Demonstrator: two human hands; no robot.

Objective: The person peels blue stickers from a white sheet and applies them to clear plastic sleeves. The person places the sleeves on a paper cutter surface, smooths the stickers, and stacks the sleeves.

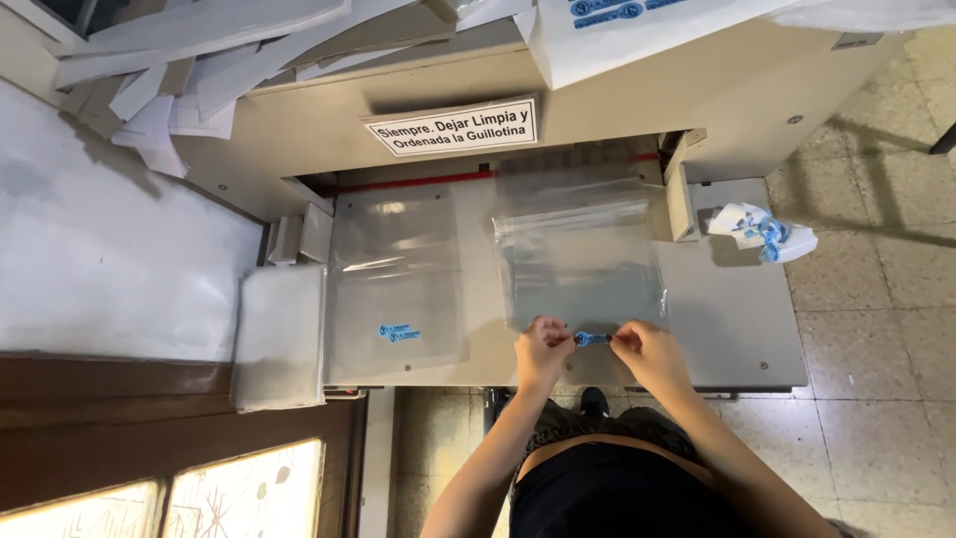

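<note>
My left hand (543, 347) and my right hand (647, 349) pinch the two ends of a small blue sticker (593, 339) at the near edge of a clear plastic bag (583, 261). That bag lies flat on the beige bed of a paper guillotine (742, 329), its far end under the red cut line. A second clear plastic bag (396, 284) with a blue sticker (398, 333) on it lies to the left on the same bed.
A stack of clear bags (279, 334) hangs over the bed's left edge. A crumpled white and blue scrap (762, 231) lies at the right. Loose white paper (199, 60) piles on the machine's top. A white wall stands left; tiled floor lies right.
</note>
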